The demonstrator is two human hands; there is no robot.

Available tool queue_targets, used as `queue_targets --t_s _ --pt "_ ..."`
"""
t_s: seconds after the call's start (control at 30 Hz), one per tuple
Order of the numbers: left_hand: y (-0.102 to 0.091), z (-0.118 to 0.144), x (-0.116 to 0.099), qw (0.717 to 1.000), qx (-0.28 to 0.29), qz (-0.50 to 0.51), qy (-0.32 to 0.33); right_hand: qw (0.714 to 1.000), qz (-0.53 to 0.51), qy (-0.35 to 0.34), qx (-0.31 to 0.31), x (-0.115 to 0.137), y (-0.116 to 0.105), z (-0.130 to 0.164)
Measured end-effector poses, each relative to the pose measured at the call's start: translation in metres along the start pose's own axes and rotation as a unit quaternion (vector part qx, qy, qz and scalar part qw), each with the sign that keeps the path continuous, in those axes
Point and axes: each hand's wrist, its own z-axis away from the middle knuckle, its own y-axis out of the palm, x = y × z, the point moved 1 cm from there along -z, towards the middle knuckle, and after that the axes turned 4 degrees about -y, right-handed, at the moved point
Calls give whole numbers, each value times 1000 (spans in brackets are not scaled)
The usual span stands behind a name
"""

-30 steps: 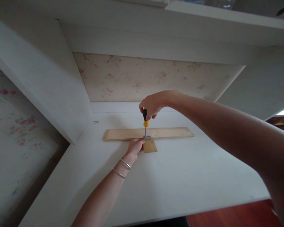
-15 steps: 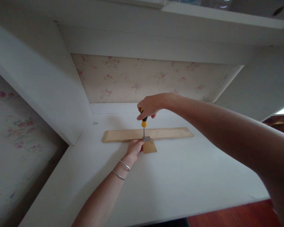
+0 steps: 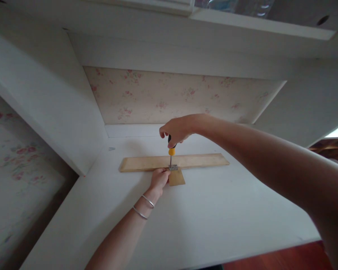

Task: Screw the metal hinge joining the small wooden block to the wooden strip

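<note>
The right hand (image 3: 178, 129) grips the screwdriver (image 3: 171, 152), shaft down, tip at the metal hinge (image 3: 174, 167) below that hand. The left hand (image 3: 159, 180) sits beside the hinge; its closure cannot be determined. Just beyond the left hand, a long board (image 3: 141, 163) lies on the white worktop (image 3: 228, 213). Floral wallpaper (image 3: 129, 93) backs the right hand.

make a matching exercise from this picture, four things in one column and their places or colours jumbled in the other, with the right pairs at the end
Things:
1. screwdriver
2. bracelets
3. long board
4. floor

Places or colours:
A. pale tan
B. red
C. in the right hand
D. around the left wrist

Right pairs: 1-C, 2-D, 3-A, 4-B
</note>
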Motion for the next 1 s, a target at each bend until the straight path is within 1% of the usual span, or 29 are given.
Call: queue_targets --t_s 0.1,0.23,0.33,0.4,0.5,0.6,0.67,0.73,0.77,0.83,0.87,0.9,1.0 --pt "1 1 -1 1000 -7 2 -6 1000 13 -3 21 2 1 1" --pt "2 1 -2 1000 -4 4 -8 999 27 13 18 6 0 3" --pt "2 0 -2 1000 -8 5 -8 999 13 -27 27 9 -2 7" --pt "2 0 -1 1000 -11 5 -11 998 30 -49 30 10 -4 8" --pt "2 0 -2 1000 -4 0 -16 998 59 -26 24 10 -3 8" --pt "2 0 -3 1000 1 4 -20 998 55 16 11 9 -2 6" --pt "2 -1 -4 1000 2 11 -22 999 44 24 4 7 -2 8" --pt "2 -1 -4 1000 3 18 -20 999 35 -2 5 5 -3 11" --pt "2 -2 -4 1000 3 21 -18 999 33 -26 5 5 -3 12" --pt "2 -2 -3 1000 5 23 -12 996 48 -69 7 6 -5 12" --pt "2 -2 -3 1000 6 20 -10 995 61 -74 6 6 -5 11" --pt "2 -3 -3 1000 7 16 -11 995 76 -66 3 6 -5 10" --pt "2 -3 -3 1000 -5 -3 -23 995 94 -13 -16 5 -4 6"
